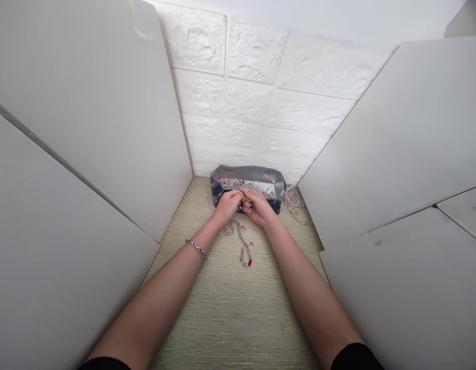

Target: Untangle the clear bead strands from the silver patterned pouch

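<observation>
My left hand (228, 205) and my right hand (256, 206) meet at the front edge of a box with a silver lining and a dark blue patterned outside (278, 206). The fingers of both are closed, with the tips pinched together. Whatever lies between them is too small to make out. Small pink, clear and red beads (235, 184) are spread inside the box, right behind my fingers. A string of beads (243, 241), pinkish and clear with a red one at its near end, lies on the surface below my hands and curves up toward them.
More strung clear and pink beads (293, 200) lie right of the box, by the panel. Tall white panels (87, 144) (399, 139) close in both sides. A white brick-pattern wall (245, 103) stands behind. The tabletop (226, 313) is pale green with streaks.
</observation>
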`<state>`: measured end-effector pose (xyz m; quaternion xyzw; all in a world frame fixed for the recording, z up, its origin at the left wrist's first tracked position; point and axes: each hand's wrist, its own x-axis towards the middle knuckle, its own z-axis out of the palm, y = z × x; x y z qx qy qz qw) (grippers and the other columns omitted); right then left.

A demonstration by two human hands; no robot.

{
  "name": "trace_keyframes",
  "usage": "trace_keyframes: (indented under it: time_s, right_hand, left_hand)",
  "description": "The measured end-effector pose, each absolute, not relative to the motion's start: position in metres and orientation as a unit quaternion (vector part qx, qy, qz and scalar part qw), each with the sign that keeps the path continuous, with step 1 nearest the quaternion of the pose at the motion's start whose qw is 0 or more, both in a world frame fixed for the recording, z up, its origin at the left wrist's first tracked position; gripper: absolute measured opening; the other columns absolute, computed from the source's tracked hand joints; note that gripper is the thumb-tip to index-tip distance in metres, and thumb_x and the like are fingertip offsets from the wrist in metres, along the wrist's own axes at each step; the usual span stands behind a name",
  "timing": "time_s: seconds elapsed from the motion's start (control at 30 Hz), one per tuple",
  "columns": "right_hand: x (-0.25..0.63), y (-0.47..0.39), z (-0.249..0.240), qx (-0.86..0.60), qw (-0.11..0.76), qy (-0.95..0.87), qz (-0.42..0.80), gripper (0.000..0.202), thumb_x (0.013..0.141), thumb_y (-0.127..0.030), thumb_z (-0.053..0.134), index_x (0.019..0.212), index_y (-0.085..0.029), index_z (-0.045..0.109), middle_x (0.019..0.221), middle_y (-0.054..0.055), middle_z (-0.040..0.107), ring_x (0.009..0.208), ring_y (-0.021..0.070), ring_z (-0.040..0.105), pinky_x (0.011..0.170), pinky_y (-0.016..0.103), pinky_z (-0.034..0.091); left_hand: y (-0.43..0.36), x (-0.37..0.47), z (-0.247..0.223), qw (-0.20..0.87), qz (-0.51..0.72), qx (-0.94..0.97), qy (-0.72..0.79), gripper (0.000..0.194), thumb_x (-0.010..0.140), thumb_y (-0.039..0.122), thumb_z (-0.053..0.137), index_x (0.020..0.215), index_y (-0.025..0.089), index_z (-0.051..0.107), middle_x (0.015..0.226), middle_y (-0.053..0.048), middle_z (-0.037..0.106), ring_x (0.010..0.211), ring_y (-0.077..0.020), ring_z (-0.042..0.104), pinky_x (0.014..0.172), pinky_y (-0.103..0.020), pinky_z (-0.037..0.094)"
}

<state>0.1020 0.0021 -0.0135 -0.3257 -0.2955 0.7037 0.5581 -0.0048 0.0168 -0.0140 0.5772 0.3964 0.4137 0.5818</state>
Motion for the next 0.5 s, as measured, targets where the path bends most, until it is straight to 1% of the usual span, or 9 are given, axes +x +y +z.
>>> trace_keyframes:
  time_s: [0.23,0.5]
  right_hand:
    - [0.1021,0.0018,-0.0144,-0.335,0.557,-0.302,0.698,0.013,0.068,-0.023,0.057,0.078,-0.015,0.056,0.044,-0.008,0.032,0.034,0.0007,0.022,0.032,0.013,0.018]
    - [0.1019,0.0019,-0.0133,-0.328,0.560,-0.293,0.703,0.012,0.068,-0.021,0.057,0.078,-0.014,0.056,0.043,-0.009,0.033,0.034,0.0007,0.022,0.032,0.013,0.018]
  left_hand:
    - [0.0169,-0.0042,-0.0135,0.576,0.419,0.574,0.404,0.015,0.064,0.025,0.041,0.053,0.016,0.037,0.043,0.007,0.029,0.038,-0.0029,0.022,0.040,-0.018,0.019]
    - [0.0167,-0.0046,-0.0122,0.577,0.418,0.572,0.406,0.014,0.064,0.024,0.041,0.053,0.016,0.037,0.041,0.007,0.027,0.037,-0.0031,0.022,0.039,-0.018,0.019]
